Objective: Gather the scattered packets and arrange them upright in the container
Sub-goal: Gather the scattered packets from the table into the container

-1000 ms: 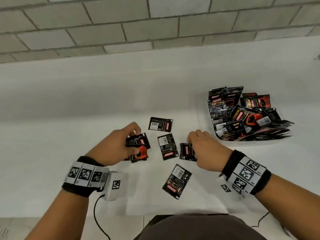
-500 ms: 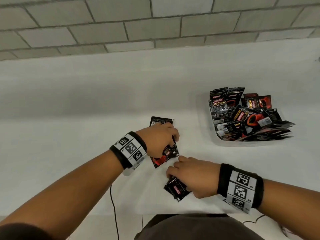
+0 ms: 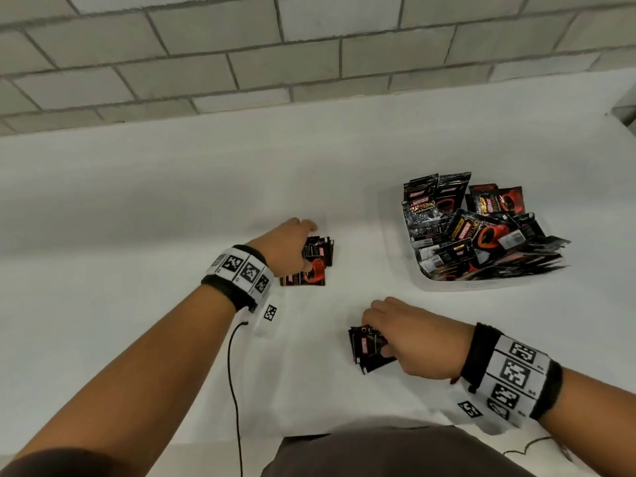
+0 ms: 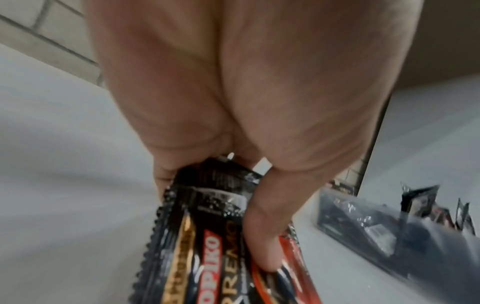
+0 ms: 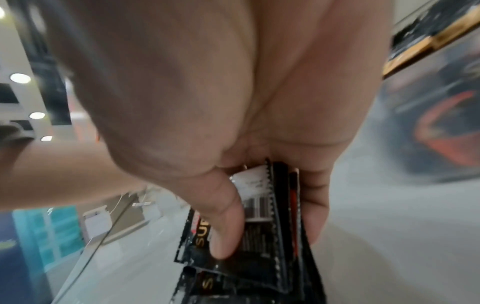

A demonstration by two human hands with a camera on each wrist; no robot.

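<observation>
Head view: left hand (image 3: 285,249) grips a small stack of packets (image 3: 315,263) on the white table (image 3: 137,235); right hand (image 3: 413,339) pinches another bundle (image 3: 368,346). Right of them, the clear container (image 3: 447,285) holds jumbled packets.

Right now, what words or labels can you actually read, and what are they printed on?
"OPIKO", red label: packets in left hand, first letter hidden.
"REMO": same packets, start hidden.
"SUPREMO": packet in the container.
"SU": packets in right hand, rest hidden by fingers.
Barcode digits, wristband codes: unreadable.
</observation>
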